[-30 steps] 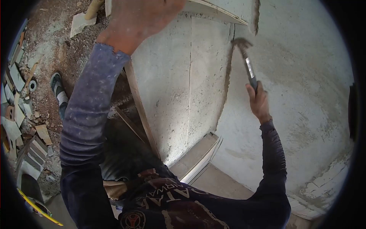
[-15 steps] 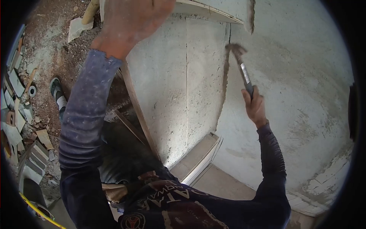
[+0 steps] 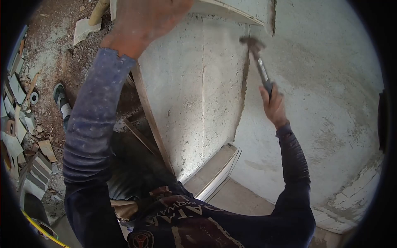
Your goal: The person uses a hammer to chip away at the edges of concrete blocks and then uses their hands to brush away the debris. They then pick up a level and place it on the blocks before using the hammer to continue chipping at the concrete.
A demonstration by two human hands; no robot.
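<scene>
My right hand [image 3: 273,105] is wrapped round the dark grip of a claw hammer [image 3: 262,70]. The hammer's head points up and away from me, beside the dark vertical gap where the panel meets the plastered wall [image 3: 318,82]. High in the view, my left hand [image 3: 147,27] is raised next to the pale panel edge [image 3: 231,12]; its fingers run past the top of the frame and are mostly hidden. Below both hands, a rough grey-white slab surface [image 3: 186,91] with a thin seam stretches between the wooden edge strip and the wall.
A wooden strip [image 3: 149,111] borders the slab on the left. Near my body is a ledge [image 3: 213,165]. Offcuts and broken pieces [image 3: 16,140] litter the dirt floor at left, with a hand saw [image 3: 12,134] among them. A shoe [image 3: 60,97] shows on the ground.
The hammer and my right hand have shifted slightly up and to the left, the head now nearer the panel's lower edge. My left hand has moved slightly right.
</scene>
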